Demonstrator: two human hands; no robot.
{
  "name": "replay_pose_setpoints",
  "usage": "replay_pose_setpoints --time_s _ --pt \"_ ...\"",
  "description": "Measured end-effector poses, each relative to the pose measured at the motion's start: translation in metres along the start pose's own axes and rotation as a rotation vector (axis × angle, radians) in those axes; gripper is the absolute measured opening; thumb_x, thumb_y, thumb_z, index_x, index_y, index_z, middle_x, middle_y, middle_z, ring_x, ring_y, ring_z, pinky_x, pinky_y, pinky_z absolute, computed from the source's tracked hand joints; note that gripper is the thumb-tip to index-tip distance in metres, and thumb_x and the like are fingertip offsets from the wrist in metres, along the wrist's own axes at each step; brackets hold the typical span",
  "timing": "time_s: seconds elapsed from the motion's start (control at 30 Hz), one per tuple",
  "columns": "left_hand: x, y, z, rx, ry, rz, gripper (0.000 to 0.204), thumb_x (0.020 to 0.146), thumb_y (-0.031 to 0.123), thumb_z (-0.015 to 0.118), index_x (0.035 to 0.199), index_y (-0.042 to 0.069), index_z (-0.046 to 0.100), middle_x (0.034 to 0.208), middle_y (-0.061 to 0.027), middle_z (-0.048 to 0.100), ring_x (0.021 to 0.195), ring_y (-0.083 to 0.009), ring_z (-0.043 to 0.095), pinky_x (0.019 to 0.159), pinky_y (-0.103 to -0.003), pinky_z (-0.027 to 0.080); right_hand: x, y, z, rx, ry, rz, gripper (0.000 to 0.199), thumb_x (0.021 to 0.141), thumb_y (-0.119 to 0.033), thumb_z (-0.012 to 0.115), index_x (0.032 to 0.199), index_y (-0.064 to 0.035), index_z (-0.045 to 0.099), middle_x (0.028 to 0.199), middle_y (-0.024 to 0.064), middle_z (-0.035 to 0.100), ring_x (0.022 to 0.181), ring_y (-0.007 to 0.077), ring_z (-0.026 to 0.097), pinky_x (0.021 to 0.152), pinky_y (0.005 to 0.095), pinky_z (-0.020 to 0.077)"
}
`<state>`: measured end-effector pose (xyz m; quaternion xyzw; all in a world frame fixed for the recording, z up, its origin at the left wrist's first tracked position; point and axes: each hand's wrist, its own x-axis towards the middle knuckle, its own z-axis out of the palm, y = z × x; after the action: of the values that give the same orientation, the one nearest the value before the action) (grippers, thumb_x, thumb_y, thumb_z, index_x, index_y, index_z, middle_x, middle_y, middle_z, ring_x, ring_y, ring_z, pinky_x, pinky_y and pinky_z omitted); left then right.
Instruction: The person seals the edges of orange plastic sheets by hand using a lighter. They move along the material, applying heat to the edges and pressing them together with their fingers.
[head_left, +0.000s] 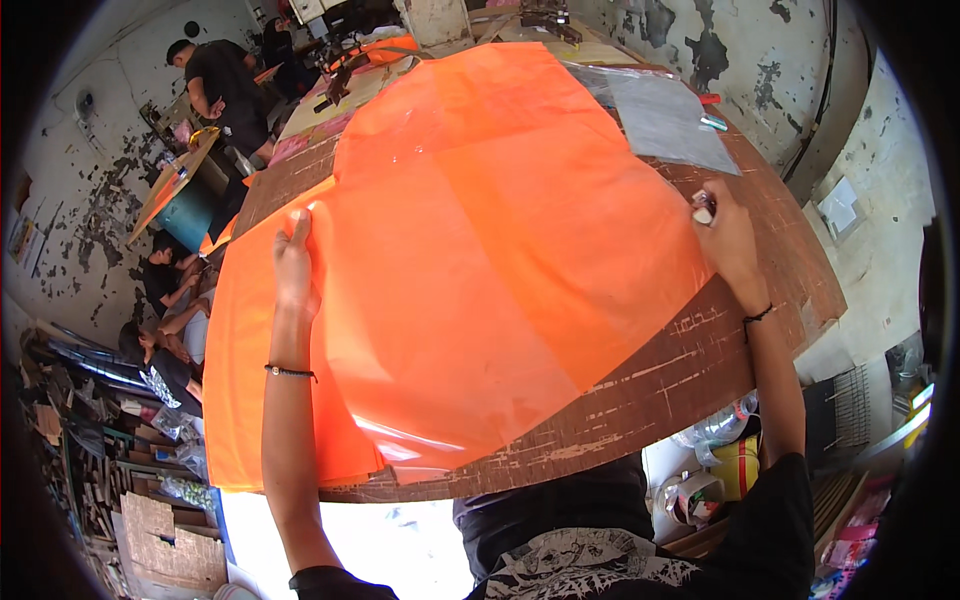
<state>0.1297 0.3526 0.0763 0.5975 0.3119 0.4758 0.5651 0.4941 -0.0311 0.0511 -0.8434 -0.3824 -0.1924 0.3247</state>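
A large glossy orange plastic sheet [480, 250] lies spread over a worn brown table [700, 350], overlapping another orange sheet that hangs off the left edge. My left hand [294, 262] rests flat on the sheet near its left side, fingers together pointing away from me. My right hand [722, 235] sits at the sheet's right edge, closed around a small white-tipped marker-like object [703, 212].
A clear grey plastic sheet [665, 120] and a small pen-like item [714, 123] lie at the far right of the table. Other people sit and stand at the left by a blue drum [185, 212]. Clutter and bottles crowd the floor on both sides.
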Motion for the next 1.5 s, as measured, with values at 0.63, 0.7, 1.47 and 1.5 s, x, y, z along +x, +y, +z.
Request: replay_pose_setpoints --time_s 0.63,0.7,1.47,1.5 --pt "0.006 -0.039 -0.018 0.054 -0.167 -0.251 0.042 0.095 0.028 0.057 0.124 -0.001 0.050 0.113 -0.0072 0.061 0.103 -0.0142 0.060 0.088 -0.028 0.049 0.027 0.057 0.002 -0.232 0.036 0.049 0.023 0.084 -0.020 0.068 0.098 -0.0036 0.060 0.090 0.0186 0.066 0.085 0.0401 0.062 0.072 0.0452 0.0480" --pt "-0.002 -0.024 -0.011 0.066 -0.195 -0.267 0.043 0.094 0.028 0.060 0.122 -0.002 0.051 0.112 -0.0072 0.061 0.102 -0.0143 0.060 0.086 -0.028 0.050 0.022 0.042 -0.014 -0.085 0.057 -0.024 0.022 0.085 -0.020 0.068 0.095 -0.0017 0.060 0.090 0.0190 0.066 0.079 0.0400 0.062 0.068 0.0439 0.0482" --pt "-0.077 0.024 -0.018 0.335 -0.410 -0.397 0.061 0.089 0.020 0.064 0.136 -0.007 0.035 0.100 -0.0116 0.062 0.084 -0.0132 0.061 0.070 -0.029 0.055 -0.137 -0.048 -0.108 -0.224 -0.321 -0.113 0.051 0.079 -0.018 0.071 0.125 -0.0024 0.055 0.101 0.0171 0.064 0.092 0.0350 0.063 0.076 0.0404 0.0492" --pt "-0.086 0.029 -0.025 0.335 -0.399 -0.400 0.061 0.089 0.020 0.064 0.136 -0.007 0.035 0.100 -0.0116 0.062 0.084 -0.0132 0.061 0.070 -0.029 0.055 -0.137 -0.057 -0.109 -0.219 -0.326 -0.121 0.051 0.079 -0.018 0.071 0.125 -0.0024 0.055 0.101 0.0171 0.064 0.092 0.0350 0.063 0.076 0.0404 0.0492"
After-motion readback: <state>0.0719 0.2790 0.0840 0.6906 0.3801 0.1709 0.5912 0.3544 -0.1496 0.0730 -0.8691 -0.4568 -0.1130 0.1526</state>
